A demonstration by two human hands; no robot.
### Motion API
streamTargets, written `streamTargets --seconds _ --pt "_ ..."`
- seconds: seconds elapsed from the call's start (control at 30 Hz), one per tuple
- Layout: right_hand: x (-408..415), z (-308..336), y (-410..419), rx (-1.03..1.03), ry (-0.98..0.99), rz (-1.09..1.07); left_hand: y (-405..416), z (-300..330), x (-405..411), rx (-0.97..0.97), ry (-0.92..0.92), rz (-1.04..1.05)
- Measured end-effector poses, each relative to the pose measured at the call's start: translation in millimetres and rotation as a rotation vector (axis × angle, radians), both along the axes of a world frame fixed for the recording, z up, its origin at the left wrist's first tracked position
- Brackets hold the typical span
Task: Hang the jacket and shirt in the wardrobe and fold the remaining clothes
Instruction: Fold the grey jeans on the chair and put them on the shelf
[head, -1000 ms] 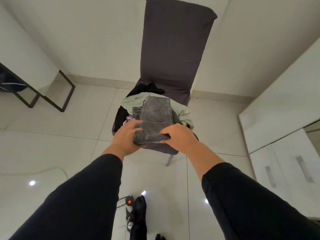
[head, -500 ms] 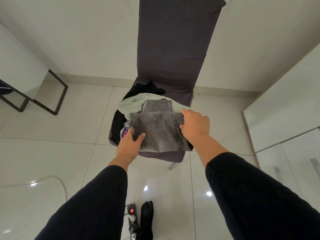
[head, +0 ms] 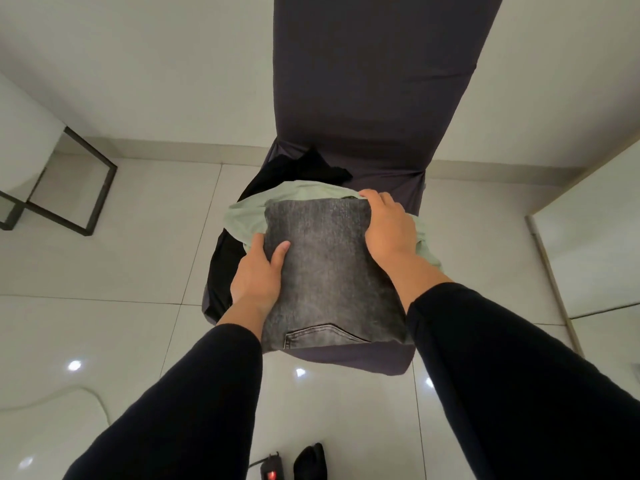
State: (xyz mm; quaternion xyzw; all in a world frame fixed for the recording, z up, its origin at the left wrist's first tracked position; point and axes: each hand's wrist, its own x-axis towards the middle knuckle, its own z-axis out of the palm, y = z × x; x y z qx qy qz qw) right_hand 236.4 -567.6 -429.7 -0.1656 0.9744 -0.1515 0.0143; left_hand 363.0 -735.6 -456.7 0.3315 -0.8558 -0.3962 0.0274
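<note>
Folded grey jeans (head: 325, 268) lie on top of the pile on the dark-covered chair (head: 374, 84). A back-pocket seam shows at their near edge. My left hand (head: 258, 277) grips the jeans' left edge, thumb on top. My right hand (head: 388, 225) holds the far right corner, fingers curled over the fold. Under the jeans lies a pale green garment (head: 242, 216), and below that a black garment (head: 304, 169) hangs over the seat's left side and back.
The chair stands on glossy white tiles against a white wall. A black metal frame (head: 86, 188) stands at the left. White cabinet doors (head: 595, 244) are at the right. A power strip with a red light (head: 272, 474) and a dark object (head: 310, 462) lie near my feet.
The jeans went from a loose bundle to a flat folded rectangle. My hands moved apart to its left edge and far right corner, and the view came closer to the chair.
</note>
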Motion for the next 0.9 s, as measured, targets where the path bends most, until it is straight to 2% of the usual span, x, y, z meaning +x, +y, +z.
streamTargets --seconds 0.13,0.23,0.3,0.4,0.5,0.57,0.63,0.77,0.9 --pt "-9.4 -39.6 -8.2 -0.100 -0.047 -0.042 -8.0 -29.8 -4.5 -0.051 -0.048 0.016" --pt "-14.5 -51.6 -5.4 -0.147 -0.083 -0.097 -9.4 -35.8 -10.9 -0.016 -0.045 0.040" --pt "-13.8 -52.2 2.4 -0.181 -0.176 -0.203 -2.9 -34.1 -12.2 0.010 -0.098 0.112" --pt "-2.1 -43.5 16.7 -0.198 -0.335 -0.401 3.9 -28.7 -3.6 0.202 -0.254 0.288" --pt "17.1 -35.0 28.1 -0.189 -0.384 -0.432 4.1 -21.4 9.4 0.336 -0.287 0.292" --pt "26.8 -32.6 32.5 -0.325 -0.577 -0.479 3.5 -17.6 14.3 0.424 -0.296 0.310" --pt "33.5 -28.6 33.8 -0.480 -0.745 -0.504 4.5 -15.0 18.9 0.618 -0.287 0.347" --pt "40.5 -18.8 32.8 -0.590 -0.771 -0.520 7.0 -2.5 32.4 0.874 -0.256 0.299" --pt "48.1 2.1 42.9 -0.620 -0.823 -0.568 5.1 36.9 32.4 1.041 -0.320 0.163"
